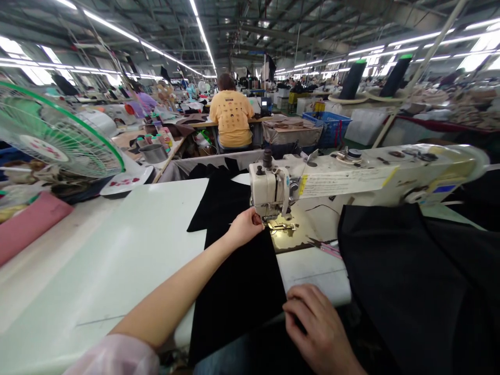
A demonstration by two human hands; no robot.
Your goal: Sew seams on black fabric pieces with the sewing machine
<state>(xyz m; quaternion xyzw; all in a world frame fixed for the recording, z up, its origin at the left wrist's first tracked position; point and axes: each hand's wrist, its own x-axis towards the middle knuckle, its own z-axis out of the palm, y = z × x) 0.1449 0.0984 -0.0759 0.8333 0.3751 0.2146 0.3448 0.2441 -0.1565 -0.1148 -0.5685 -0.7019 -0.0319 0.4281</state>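
Observation:
A strip of black fabric (pixel 238 281) runs across the white table from its front edge to the presser foot (pixel 280 225) of a white sewing machine (pixel 351 179). My left hand (pixel 247 225) rests on this fabric just left of the presser foot, fingers curled and pinching the cloth edge. My right hand (pixel 318 328) lies at the table's front edge with bent fingers gripping the near right edge of the same fabric. More black fabric (pixel 414 281) is piled at the right, below the machine arm.
A green-rimmed fan (pixel 54 135) and a pink cloth (pixel 27 224) stand at the left. A person in a yellow shirt (pixel 233 117) sits with their back to me at a far table. A blue crate (pixel 330 125) and two dark thread cones (pixel 353 78) are behind the machine.

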